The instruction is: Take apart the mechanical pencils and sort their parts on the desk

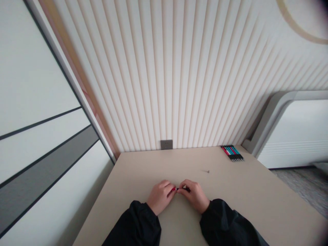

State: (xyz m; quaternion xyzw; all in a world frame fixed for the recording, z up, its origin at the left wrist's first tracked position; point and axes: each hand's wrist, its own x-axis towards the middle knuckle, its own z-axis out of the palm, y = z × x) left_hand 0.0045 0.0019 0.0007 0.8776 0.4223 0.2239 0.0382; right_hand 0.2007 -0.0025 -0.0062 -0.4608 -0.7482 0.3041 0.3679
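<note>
My left hand (162, 195) is closed in a pinch around the red part of a pen (174, 188). Opposite it, the fingers of my right hand (193, 194) pinch the pen's black part (188, 189). The two hands meet fingertip to fingertip low over the table, with the pen lying roughly level between them. Whether its red and black parts are joined cannot be made out, since fingers cover much of it. Beyond my right hand, a tiny thin piece (208, 171) rests on the tabletop, too small to name.
A row of several pens (232, 153), red, white and teal with black ends, lies at the table's back right. The beige table (143, 164) meets a ribbed wall with a dark socket (166, 144). A white cabinet (51, 191) stands left, a pale headboard (294, 133) right.
</note>
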